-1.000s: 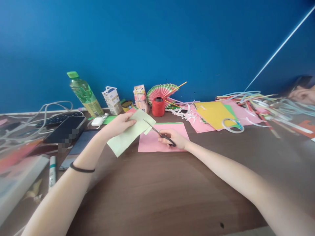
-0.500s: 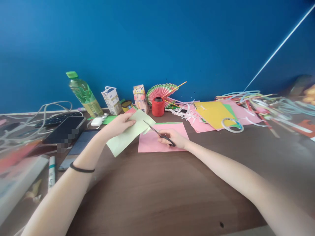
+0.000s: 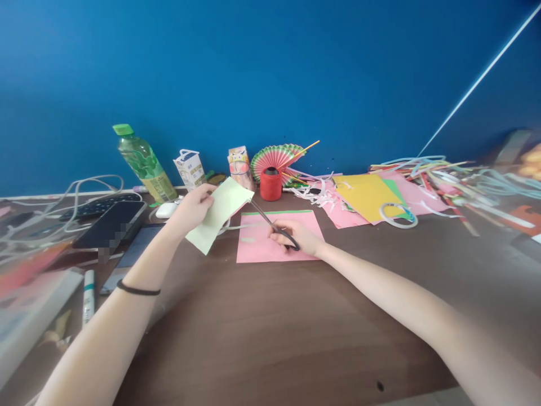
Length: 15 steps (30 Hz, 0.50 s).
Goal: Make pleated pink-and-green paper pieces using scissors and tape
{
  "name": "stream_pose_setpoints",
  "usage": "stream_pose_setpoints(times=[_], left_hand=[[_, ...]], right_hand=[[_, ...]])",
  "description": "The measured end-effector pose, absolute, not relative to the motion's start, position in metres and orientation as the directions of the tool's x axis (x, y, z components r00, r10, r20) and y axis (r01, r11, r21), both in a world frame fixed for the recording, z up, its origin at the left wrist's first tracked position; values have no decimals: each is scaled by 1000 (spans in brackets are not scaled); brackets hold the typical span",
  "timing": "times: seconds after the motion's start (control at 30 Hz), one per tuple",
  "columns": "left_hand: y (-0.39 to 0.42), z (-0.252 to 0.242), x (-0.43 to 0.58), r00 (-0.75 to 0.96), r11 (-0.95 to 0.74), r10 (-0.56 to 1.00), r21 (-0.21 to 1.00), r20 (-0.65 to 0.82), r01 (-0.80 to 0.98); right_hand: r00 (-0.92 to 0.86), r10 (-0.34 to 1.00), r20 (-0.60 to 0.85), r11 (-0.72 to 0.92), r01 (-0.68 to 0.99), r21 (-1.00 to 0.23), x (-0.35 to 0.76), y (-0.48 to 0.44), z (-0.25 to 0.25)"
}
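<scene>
Over the table (image 3: 270, 321), fingers (image 3: 205, 189) of the left hand (image 3: 194, 206) are pinching pale green paper (image 3: 225, 206); those of the right hand (image 3: 302, 238) are gripping scissors (image 3: 264, 216).

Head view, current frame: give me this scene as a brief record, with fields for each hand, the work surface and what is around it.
Left hand: grip on pale green paper
Right hand: grip on black-handled scissors, blade tips at the paper's right corner
Surface: brown table
Beneath scissors: pink sheet, green along its far edge
Behind: red spool, pleated fan
Left side: green-capped bottle, marker
Right side: yellow sheet
Unclear: whether the scissors touch the paper
</scene>
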<state>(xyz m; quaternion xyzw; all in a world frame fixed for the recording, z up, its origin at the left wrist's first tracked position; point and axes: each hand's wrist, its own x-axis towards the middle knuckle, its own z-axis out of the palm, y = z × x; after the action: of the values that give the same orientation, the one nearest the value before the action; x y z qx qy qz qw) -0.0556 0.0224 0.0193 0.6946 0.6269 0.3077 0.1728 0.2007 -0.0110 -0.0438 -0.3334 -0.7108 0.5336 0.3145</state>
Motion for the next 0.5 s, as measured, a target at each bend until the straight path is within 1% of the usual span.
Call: stream_pose_setpoints(times=[0.07, 0.17, 0.23, 0.3, 0.33, 0.4, 0.5], left_hand=[[24, 19, -58, -70, -99, 974, 683, 215, 724], [26, 18, -61, -181, -59, 961, 791, 211, 608], [28, 16, -65, -250, -56, 941, 833, 229, 550], [30, 14, -68, -299, -72, 920, 858, 255, 508], [30, 13, -70, -309, -80, 914, 863, 263, 499], [31, 10, -73, -312, -63, 911, 838, 270, 542], [33, 5, -76, -321, 38, 921, 769, 221, 638]], right_hand=[[-568, 820, 72, 188, 148, -971, 200, -12, -43], [-544, 837, 56, 158, 142, -977, 199, -13, -43], [-520, 849, 98, 187, 121, -975, 198, -13, -45], [-475, 861, 184, 270, 119, -955, 198, -11, -47], [-445, 865, 233, 321, 134, -937, 198, -10, -48], [-381, 867, 321, 411, 181, -894, 199, -8, -48], [-299, 866, 400, 474, 238, -848, 199, -7, -48]])
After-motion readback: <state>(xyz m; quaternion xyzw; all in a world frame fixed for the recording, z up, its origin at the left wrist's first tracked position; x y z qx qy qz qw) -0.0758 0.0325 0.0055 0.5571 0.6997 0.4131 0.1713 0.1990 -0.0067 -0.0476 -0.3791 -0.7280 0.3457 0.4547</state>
